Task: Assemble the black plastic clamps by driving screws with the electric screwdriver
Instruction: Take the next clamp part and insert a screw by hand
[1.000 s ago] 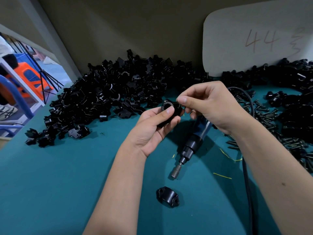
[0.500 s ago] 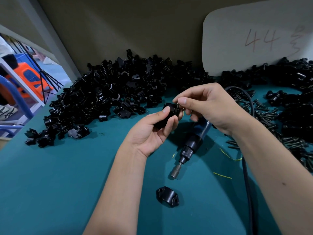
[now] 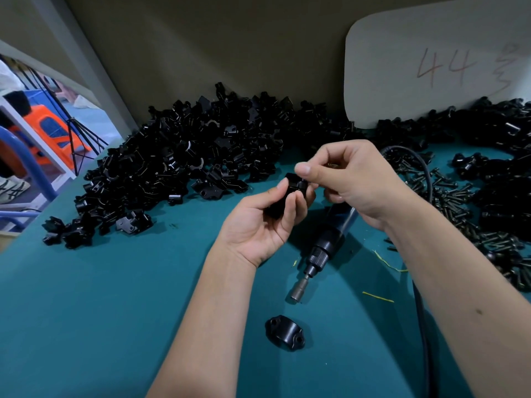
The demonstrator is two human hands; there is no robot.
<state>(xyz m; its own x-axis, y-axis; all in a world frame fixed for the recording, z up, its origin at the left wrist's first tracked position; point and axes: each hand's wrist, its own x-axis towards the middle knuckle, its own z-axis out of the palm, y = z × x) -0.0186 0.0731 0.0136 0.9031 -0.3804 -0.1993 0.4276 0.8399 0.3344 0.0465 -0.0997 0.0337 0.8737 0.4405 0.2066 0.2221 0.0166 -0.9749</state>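
My left hand [image 3: 258, 222] grips the clamp [image 3: 290, 193]. Above it, my right hand [image 3: 344, 179] pinches 1 screw; I should push it in straight.

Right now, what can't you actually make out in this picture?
- Screw: head view; the right hand pinches something, blurred and too small to identify.
- Clamp piece: left hand fingers cover most of it.
- Electric screwdriver: upper body hidden under the right wrist.
- Screw pile: cut off by the right edge.
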